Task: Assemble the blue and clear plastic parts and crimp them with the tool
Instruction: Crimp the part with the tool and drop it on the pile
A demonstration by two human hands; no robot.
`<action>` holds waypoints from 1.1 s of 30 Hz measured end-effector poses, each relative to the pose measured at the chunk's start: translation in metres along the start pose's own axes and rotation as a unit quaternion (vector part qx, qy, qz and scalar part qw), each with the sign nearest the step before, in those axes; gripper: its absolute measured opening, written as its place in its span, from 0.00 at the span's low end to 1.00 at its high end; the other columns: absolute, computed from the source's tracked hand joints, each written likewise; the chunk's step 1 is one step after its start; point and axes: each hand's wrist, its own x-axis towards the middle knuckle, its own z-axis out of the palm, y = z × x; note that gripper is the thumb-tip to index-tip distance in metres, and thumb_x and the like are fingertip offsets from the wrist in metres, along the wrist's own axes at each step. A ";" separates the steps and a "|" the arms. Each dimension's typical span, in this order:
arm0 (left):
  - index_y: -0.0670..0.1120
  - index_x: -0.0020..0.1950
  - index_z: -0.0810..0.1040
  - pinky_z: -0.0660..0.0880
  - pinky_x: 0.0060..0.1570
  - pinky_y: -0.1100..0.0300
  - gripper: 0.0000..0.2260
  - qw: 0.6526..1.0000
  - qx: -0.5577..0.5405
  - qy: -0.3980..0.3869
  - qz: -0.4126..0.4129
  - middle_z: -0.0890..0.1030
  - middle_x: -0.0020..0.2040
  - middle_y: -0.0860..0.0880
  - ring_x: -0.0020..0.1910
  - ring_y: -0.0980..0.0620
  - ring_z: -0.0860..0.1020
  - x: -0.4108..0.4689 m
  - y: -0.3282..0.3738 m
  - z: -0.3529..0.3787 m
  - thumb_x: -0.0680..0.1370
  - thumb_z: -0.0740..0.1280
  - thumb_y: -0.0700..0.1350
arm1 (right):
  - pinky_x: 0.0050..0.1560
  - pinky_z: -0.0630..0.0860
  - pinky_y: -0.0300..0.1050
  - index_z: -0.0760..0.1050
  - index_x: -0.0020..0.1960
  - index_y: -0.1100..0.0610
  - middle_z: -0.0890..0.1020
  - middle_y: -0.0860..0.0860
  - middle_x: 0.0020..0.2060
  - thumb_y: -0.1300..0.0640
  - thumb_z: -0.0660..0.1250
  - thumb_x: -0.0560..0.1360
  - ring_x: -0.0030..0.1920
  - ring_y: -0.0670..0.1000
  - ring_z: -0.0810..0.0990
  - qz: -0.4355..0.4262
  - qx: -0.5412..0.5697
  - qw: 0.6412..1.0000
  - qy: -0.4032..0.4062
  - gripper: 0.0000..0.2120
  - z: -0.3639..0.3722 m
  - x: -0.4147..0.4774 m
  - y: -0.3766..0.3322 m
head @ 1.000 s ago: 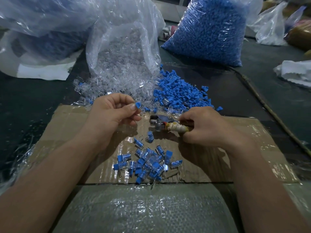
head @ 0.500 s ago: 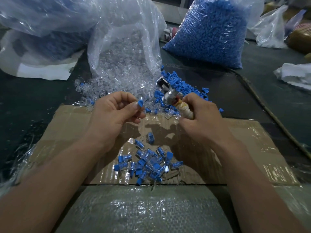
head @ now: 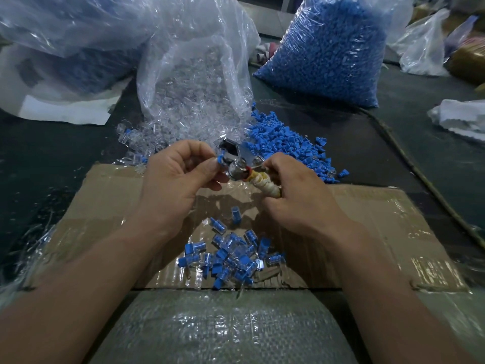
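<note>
Two crinkled plastic sacks stood beyond the hands: an open clear sack of glassy clear plastic shells [head: 194,82] at 12 o'clock, a tight-packed sack of blue plastic plugs [head: 330,48] at 1 o'clock. The left hand [head: 178,179] pinched a small blue-and-clear piece [head: 220,158] just beside the head of a shiny metal crimping tool [head: 237,168], its tape-wrapped handle gripped in the curled fingers of the right hand [head: 301,195]. At 6 o'clock, assembled blue-and-clear pieces [head: 231,256] lay heaped on glossy taped brown cardboard [head: 367,219].

Nothing readable here tbh, no legible print or labels on the clear plastic bags [head: 194,74] or the brown cardboard sheet [head: 380,219].
</note>
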 end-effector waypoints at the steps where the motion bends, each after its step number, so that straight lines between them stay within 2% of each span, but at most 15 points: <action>1: 0.46 0.40 0.76 0.76 0.33 0.68 0.05 1.000 0.001 0.000 0.000 0.81 0.31 0.52 0.31 0.58 0.79 0.000 0.000 0.000 0.66 0.67 0.42 | 0.38 0.64 0.42 0.65 0.48 0.50 0.70 0.45 0.41 0.55 0.66 0.68 0.42 0.47 0.68 0.000 0.000 1.000 -0.004 0.12 0.000 0.000 0.000; 4: 0.46 0.40 0.76 0.76 0.33 0.68 0.04 1.000 0.007 0.000 -0.001 0.81 0.32 0.52 0.31 0.57 0.79 0.000 0.000 0.000 0.66 0.67 0.42 | 0.36 0.63 0.38 0.65 0.45 0.49 0.68 0.42 0.38 0.55 0.66 0.69 0.38 0.43 0.66 -0.006 -0.002 1.000 -0.013 0.10 -0.001 0.001 0.000; 9: 0.45 0.40 0.75 0.76 0.33 0.67 0.03 1.000 0.019 0.010 0.011 0.80 0.31 0.52 0.30 0.58 0.79 -0.001 0.001 0.001 0.68 0.67 0.40 | 0.36 0.64 0.43 0.63 0.39 0.47 0.69 0.42 0.35 0.56 0.65 0.69 0.35 0.43 0.66 -0.018 0.004 1.000 0.003 0.10 -0.001 0.000 -0.004; 13: 0.43 0.40 0.74 0.75 0.31 0.68 0.04 0.998 0.040 0.027 0.032 0.79 0.32 0.49 0.29 0.58 0.78 -0.005 0.005 0.006 0.67 0.66 0.42 | 0.37 0.67 0.44 0.68 0.41 0.50 0.73 0.45 0.34 0.57 0.66 0.68 0.36 0.46 0.70 -0.015 0.024 0.999 0.017 0.07 0.000 0.000 -0.010; 17: 0.44 0.40 0.74 0.75 0.31 0.68 0.06 0.997 0.044 0.040 0.039 0.80 0.29 0.53 0.29 0.59 0.77 -0.008 0.009 0.007 0.66 0.66 0.44 | 0.36 0.67 0.42 0.68 0.39 0.50 0.72 0.43 0.32 0.58 0.67 0.67 0.35 0.44 0.70 -0.016 0.036 0.999 0.031 0.08 0.000 -0.002 -0.012; 19: 0.44 0.40 0.74 0.75 0.31 0.69 0.05 0.997 0.051 0.043 0.039 0.79 0.30 0.52 0.29 0.59 0.77 -0.008 0.009 0.007 0.67 0.66 0.43 | 0.36 0.68 0.42 0.69 0.39 0.50 0.72 0.43 0.33 0.58 0.67 0.67 0.35 0.43 0.70 -0.014 0.036 0.999 0.033 0.08 0.001 -0.001 -0.012; 22: 0.44 0.40 0.75 0.74 0.31 0.69 0.03 0.997 0.058 0.041 0.034 0.79 0.31 0.52 0.29 0.59 0.78 -0.006 0.007 0.005 0.70 0.67 0.39 | 0.35 0.65 0.39 0.67 0.41 0.49 0.70 0.41 0.34 0.57 0.68 0.67 0.36 0.42 0.68 -0.012 0.024 0.999 0.030 0.09 0.004 0.000 -0.010; 23: 0.44 0.40 0.75 0.74 0.31 0.69 0.04 0.997 0.063 0.044 0.031 0.80 0.30 0.52 0.29 0.59 0.78 -0.006 0.006 0.004 0.71 0.67 0.36 | 0.36 0.65 0.38 0.68 0.41 0.49 0.71 0.41 0.34 0.57 0.68 0.67 0.36 0.42 0.69 -0.008 0.026 0.999 0.030 0.09 0.003 0.000 -0.009; 27: 0.45 0.41 0.76 0.75 0.30 0.68 0.07 0.996 0.067 0.054 0.017 0.82 0.32 0.52 0.31 0.58 0.80 -0.001 0.007 -0.003 0.73 0.66 0.33 | 0.39 0.71 0.44 0.73 0.46 0.51 0.75 0.44 0.38 0.57 0.70 0.66 0.39 0.46 0.73 0.027 0.038 0.999 0.009 0.10 -0.006 0.001 0.003; 30: 0.46 0.39 0.79 0.74 0.28 0.68 0.01 0.998 0.062 0.016 -0.025 0.82 0.31 0.51 0.30 0.58 0.79 0.001 0.013 -0.010 0.69 0.69 0.41 | 0.39 0.73 0.45 0.74 0.46 0.49 0.76 0.44 0.37 0.57 0.72 0.65 0.39 0.45 0.74 0.061 0.042 0.996 -0.051 0.12 -0.017 -0.001 0.013; 33: 0.49 0.34 0.82 0.72 0.25 0.70 0.03 0.990 0.078 -0.070 -0.096 0.82 0.30 0.50 0.26 0.59 0.77 0.001 0.017 -0.012 0.63 0.69 0.44 | 0.40 0.75 0.46 0.75 0.46 0.48 0.77 0.44 0.37 0.54 0.75 0.63 0.39 0.45 0.76 0.084 0.039 0.989 -0.113 0.14 -0.022 -0.003 0.016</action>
